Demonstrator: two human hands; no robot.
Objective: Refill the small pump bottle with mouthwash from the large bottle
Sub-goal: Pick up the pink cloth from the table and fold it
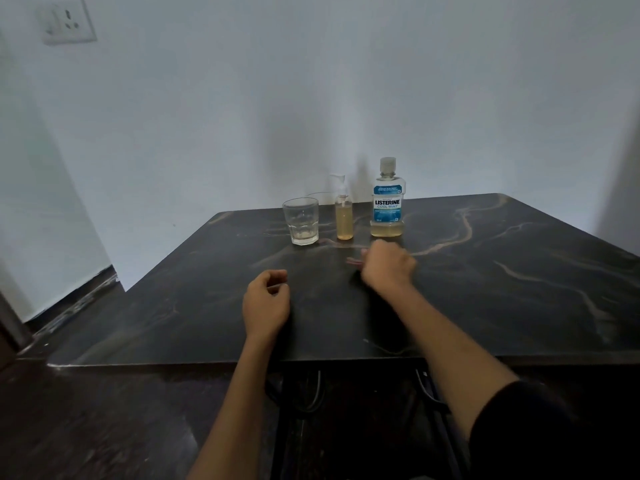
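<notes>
A large mouthwash bottle (pixel 387 199) with a blue label and a capped top stands at the far side of the dark marble table (pixel 502 271); a little yellowish liquid sits in its base. Left of it stands the small clear pump bottle (pixel 344 216), more than half full of yellowish liquid, pump on. My right hand (pixel 388 266) hovers just in front of the large bottle, fingers curled, holding nothing. My left hand (pixel 266 299) rests nearer me over the table, fingers loosely curled and empty.
A clear drinking glass (pixel 301 221) stands left of the pump bottle, with a trace of liquid at the bottom. The wall rises right behind the bottles. A wall socket (pixel 68 22) is at the upper left. Dark floor lies left of the table.
</notes>
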